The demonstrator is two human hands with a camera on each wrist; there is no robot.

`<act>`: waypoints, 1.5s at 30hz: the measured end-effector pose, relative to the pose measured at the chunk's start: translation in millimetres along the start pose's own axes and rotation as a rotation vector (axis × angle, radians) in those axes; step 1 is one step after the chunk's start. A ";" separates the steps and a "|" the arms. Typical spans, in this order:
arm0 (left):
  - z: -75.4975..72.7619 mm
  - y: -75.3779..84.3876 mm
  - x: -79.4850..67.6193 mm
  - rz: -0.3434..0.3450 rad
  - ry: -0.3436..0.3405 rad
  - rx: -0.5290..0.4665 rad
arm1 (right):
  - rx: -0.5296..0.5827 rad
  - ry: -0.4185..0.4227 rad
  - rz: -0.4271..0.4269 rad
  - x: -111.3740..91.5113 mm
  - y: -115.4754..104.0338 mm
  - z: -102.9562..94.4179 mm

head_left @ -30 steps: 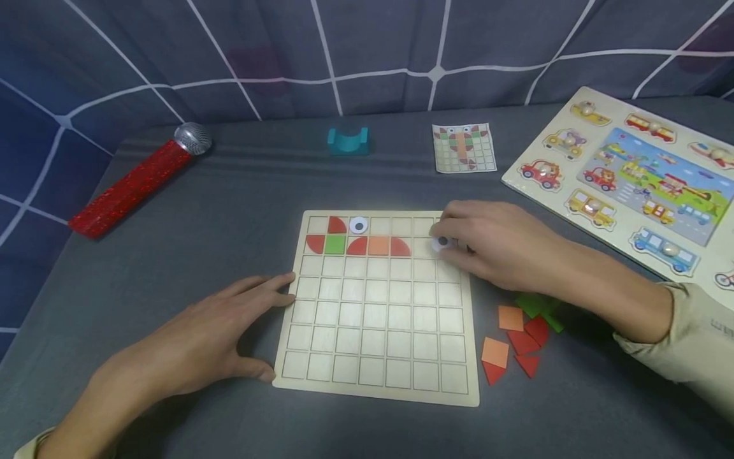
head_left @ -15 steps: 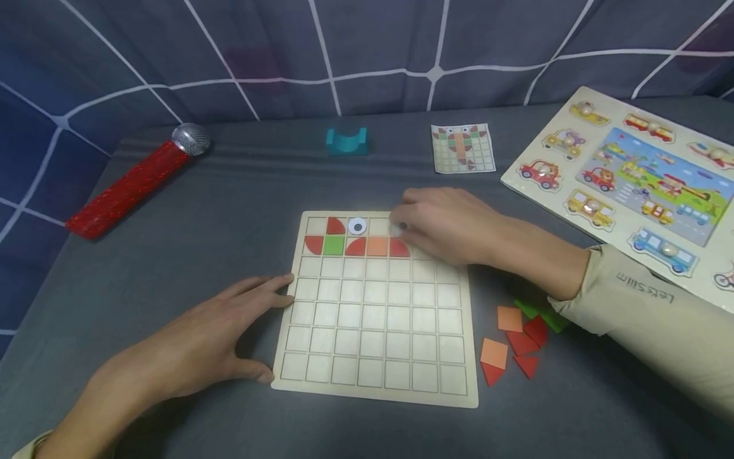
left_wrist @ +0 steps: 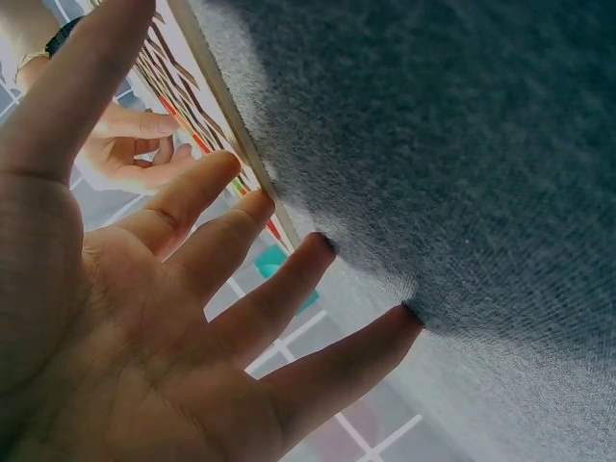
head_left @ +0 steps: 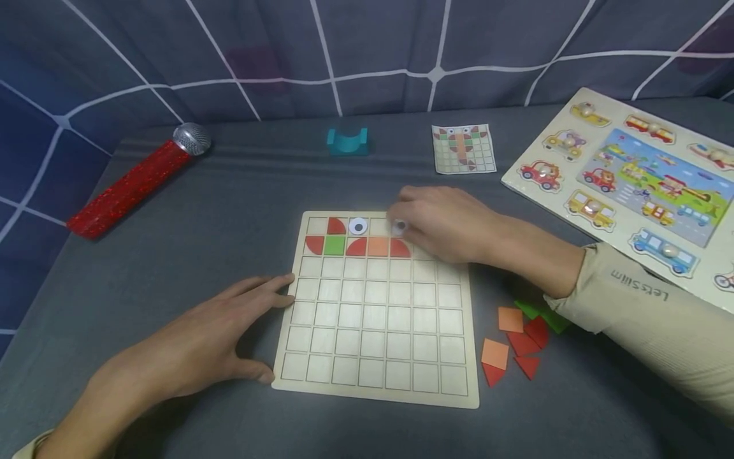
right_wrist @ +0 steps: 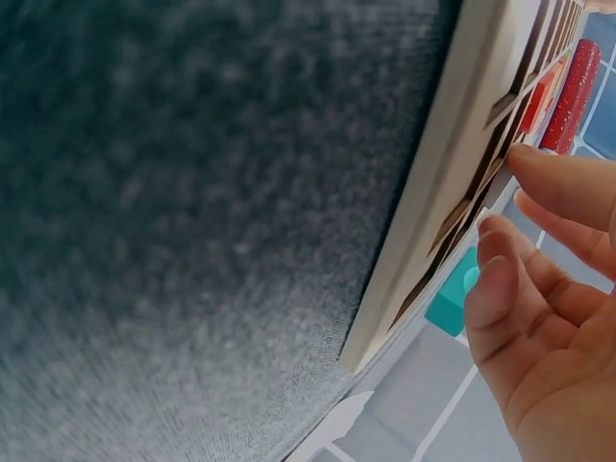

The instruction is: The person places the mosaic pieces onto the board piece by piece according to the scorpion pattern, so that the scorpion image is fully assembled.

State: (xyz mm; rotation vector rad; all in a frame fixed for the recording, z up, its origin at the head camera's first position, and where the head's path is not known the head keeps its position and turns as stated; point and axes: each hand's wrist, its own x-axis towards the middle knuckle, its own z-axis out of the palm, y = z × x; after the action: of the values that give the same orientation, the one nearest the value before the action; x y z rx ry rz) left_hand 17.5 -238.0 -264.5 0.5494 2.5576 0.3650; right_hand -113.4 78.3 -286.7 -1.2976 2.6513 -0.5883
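Note:
My left hand (head_left: 201, 341), fingers spread and fairly straight, rests with its fingertips and thumb at the left edge of the wooden grid board (head_left: 375, 396). At the board's top row, my right hand (head_left: 444, 224) pinches a round googly-eye piece (head_left: 399, 226), partly covered by the fingers. It sits just behind a red quarter-circle tile (head_left: 400, 248). Another googly eye (head_left: 358, 225) lies in the same row to the left. A green square (head_left: 334, 245) and an orange square (head_left: 378, 245) fill cells in the row below. In the right wrist view, the right thumb (right_wrist: 553, 183) meets the board's surface.
Loose orange squares (head_left: 495, 353), red pieces (head_left: 523, 342) and green pieces (head_left: 536, 310) lie right of the board. Behind stand a pattern card (head_left: 463, 156) and a teal block (head_left: 347, 143). A vehicle puzzle (head_left: 619, 210) is at right, a red microphone (head_left: 134, 185) at left.
My right hand has carried the googly eye leftward from the board's right side to the top row, then stayed nearly still while the eye came more into view. The left hand has kept its place.

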 end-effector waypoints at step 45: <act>-1.4 1.6 0.3 -0.042 -0.028 -0.002 | -0.027 -0.010 0.107 -43.8 10.3 -15.4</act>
State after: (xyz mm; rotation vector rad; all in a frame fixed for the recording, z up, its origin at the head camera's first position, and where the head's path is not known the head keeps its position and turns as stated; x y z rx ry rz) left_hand 17.1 -236.7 -262.9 0.4954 2.5373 0.3425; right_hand -98.1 122.7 -279.0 -1.1534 2.7089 -0.5317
